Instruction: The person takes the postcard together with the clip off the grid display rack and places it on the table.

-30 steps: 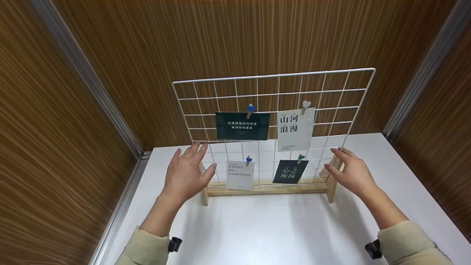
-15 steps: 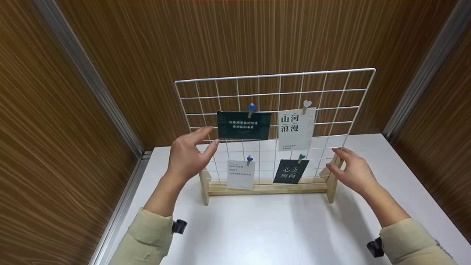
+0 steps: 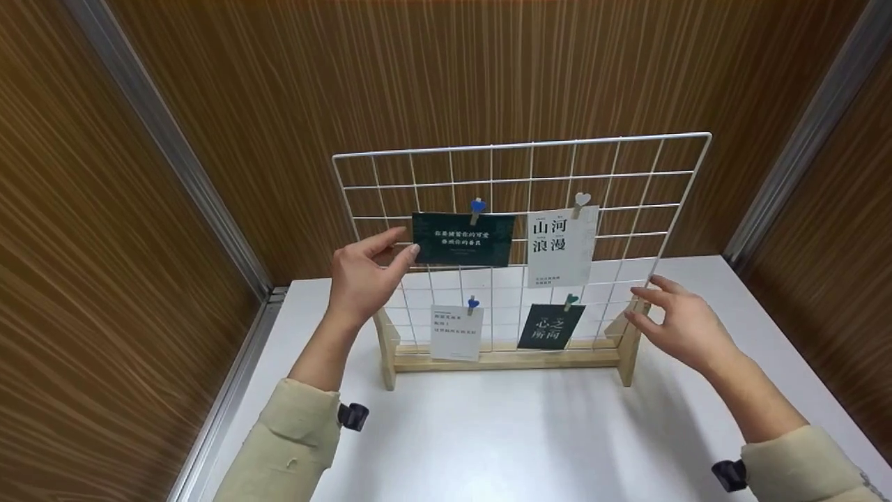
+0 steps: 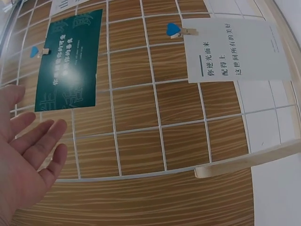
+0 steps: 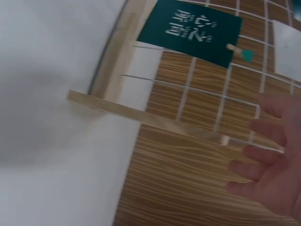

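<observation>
A white wire grid stands in a wooden base and bears cards held by small heart clips. My left hand is raised at the grid's left side. Its thumb tip is at the left edge of the upper dark green card; whether they touch I cannot tell. In the left wrist view its fingers are loosely bent, with nothing between them. Beside the grid's right edge, my right hand has relaxed fingers and holds nothing. The lower dark green card hangs close to it in the right wrist view.
A tall white card hangs at the upper right of the grid and a small white card at the lower left. The base stands on a white table. Wood-patterned panels enclose the back and sides.
My left hand has risen from the grid's lower left to the upper dark green card's edge, its fingers drawing closer together. My right hand has shifted slightly right, away from the grid's edge.
</observation>
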Motion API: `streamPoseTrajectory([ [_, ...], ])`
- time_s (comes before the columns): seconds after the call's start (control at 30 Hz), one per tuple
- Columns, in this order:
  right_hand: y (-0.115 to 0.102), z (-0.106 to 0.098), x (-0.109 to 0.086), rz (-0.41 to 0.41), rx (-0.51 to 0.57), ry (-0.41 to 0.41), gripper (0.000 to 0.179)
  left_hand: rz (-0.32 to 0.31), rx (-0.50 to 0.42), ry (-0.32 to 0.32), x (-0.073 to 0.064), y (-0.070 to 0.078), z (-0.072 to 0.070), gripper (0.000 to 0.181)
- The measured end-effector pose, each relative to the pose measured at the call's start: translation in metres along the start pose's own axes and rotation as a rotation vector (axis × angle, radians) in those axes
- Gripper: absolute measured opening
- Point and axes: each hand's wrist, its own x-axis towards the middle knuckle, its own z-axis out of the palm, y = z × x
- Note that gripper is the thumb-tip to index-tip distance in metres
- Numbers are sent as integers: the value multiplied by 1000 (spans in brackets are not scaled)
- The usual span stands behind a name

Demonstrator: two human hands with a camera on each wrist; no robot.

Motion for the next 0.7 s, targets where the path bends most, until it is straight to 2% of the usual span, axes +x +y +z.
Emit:
streamPoseTrajectory([
  [0.2, -27, -30, -7, -64, -69, 10, 49, -49, -65, 1, 3, -2, 0, 40],
  [0.47, -77, -65, -10, -169, -67, 111, 44, -118, -139, -38, 8, -6, -2, 43],
  [0.7, -121, -88, 3, -202, -28, 59, 44, -180, -182, -72, 13, -11, -1, 45],
])
